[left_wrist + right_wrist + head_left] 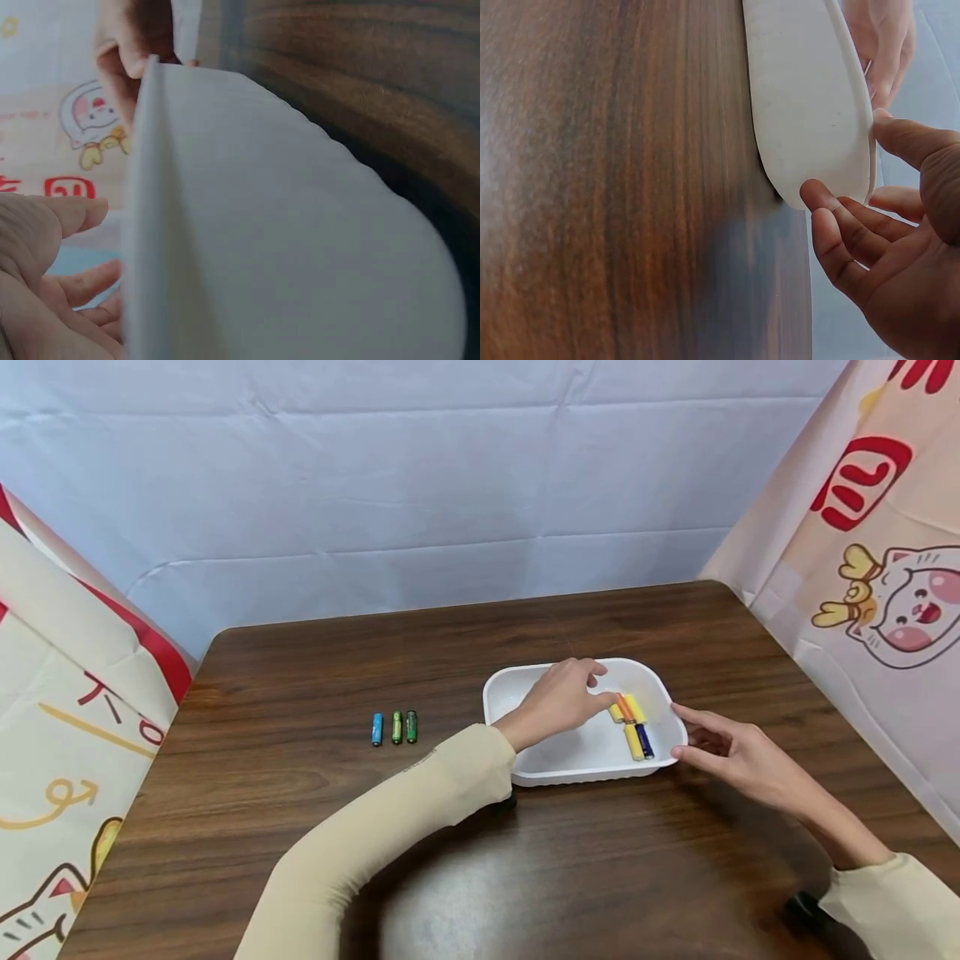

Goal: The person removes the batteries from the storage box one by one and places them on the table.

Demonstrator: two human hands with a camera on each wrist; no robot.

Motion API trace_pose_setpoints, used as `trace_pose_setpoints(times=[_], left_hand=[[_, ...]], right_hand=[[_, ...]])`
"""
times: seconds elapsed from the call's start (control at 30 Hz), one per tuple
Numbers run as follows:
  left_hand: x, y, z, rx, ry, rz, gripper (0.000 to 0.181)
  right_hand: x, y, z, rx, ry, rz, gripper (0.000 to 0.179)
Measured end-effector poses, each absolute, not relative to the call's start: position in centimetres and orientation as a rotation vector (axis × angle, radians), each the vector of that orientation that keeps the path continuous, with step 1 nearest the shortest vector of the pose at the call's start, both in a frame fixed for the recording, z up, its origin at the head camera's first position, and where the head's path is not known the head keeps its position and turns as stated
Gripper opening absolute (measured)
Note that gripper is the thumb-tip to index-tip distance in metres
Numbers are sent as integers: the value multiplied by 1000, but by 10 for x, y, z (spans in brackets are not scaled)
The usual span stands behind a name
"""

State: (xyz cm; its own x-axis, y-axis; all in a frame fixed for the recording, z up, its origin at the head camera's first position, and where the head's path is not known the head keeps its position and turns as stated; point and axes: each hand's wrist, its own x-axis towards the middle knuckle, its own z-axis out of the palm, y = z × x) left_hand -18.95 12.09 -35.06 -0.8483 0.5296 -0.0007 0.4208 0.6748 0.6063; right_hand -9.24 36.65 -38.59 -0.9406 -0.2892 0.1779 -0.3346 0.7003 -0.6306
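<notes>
A white plastic tray stands on the table with several batteries lying at its right end. Yellow and orange batteries lie side by side there, and a yellow battery and a dark blue battery lie nearer the front rim. My left hand is over the tray, thumb tip beside the orange and yellow batteries, thumb and fingers apart. With thumb and bent fingertips, my right hand holds the tray's right end; in the right wrist view its thumb touches the rim.
Left of the tray, a blue battery, a light green battery and a dark green battery stand in a row on the brown wooden table. A pale cloth hangs behind the table, with printed cloths at both sides.
</notes>
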Motion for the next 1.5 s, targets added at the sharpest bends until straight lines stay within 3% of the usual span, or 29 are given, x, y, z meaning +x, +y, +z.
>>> trace_pose_setpoints(times=[0.47,0.73,1.1,1.5], left_hand=[[-205,147,-368,639,2670,744,46],[-201,157,-382,679,2721,658,23],[-197,171,-394,541,2818,608,29],[-199,173,-401,582,2854,545,27]], right_hand=[[-96,364,-386,571,-2806,1123,55],[-93,367,-385,572,-2802,1103,55],[-93,368,-387,576,-2782,1134,56],[-93,368,-388,566,-2782,1112,55]])
